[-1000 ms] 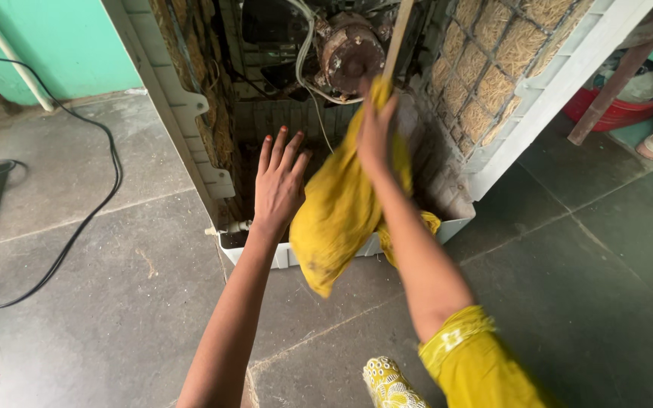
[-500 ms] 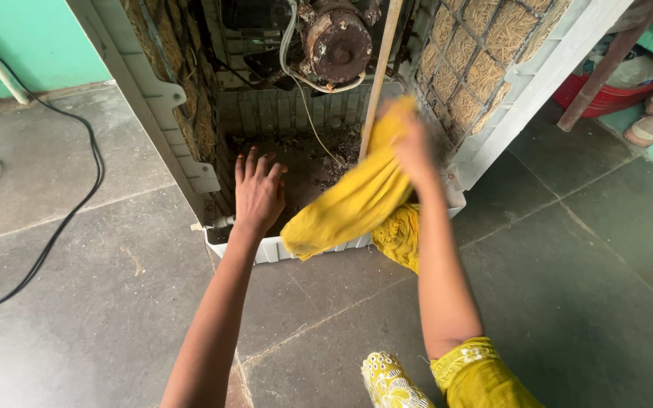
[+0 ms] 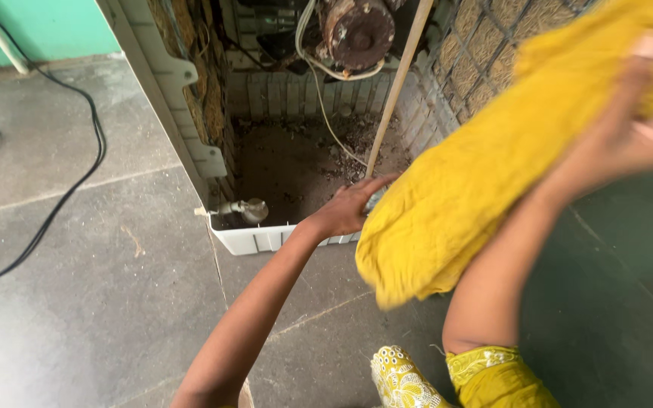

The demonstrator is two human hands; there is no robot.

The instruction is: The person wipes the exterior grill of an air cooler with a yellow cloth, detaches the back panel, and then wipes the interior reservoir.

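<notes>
A white air cooler (image 3: 162, 72) stands open on the floor, its dirty bottom tray (image 3: 255, 240) full of brown debris. A rusty motor (image 3: 358, 30) hangs inside at the top, above a wooden stick (image 3: 396, 91) that leans into the tray. My left hand (image 3: 351, 207) reaches over the tray's front edge near the foot of the stick, fingers apart, holding nothing. My right hand (image 3: 629, 128) is raised at the right and grips a yellow cloth (image 3: 462, 189), which hangs down in front of the cooler's right side.
A black cable (image 3: 77, 162) loops across the grey stone floor at the left. A green wall (image 3: 47, 26) stands behind. Straw cooling pads (image 3: 478, 53) line the cooler's right side. A small pump fitting (image 3: 249, 209) sits in the tray's near left corner.
My right hand has swung the yellow cloth up and to the right, away from the tray. My left hand has moved right toward the foot of the stick.
</notes>
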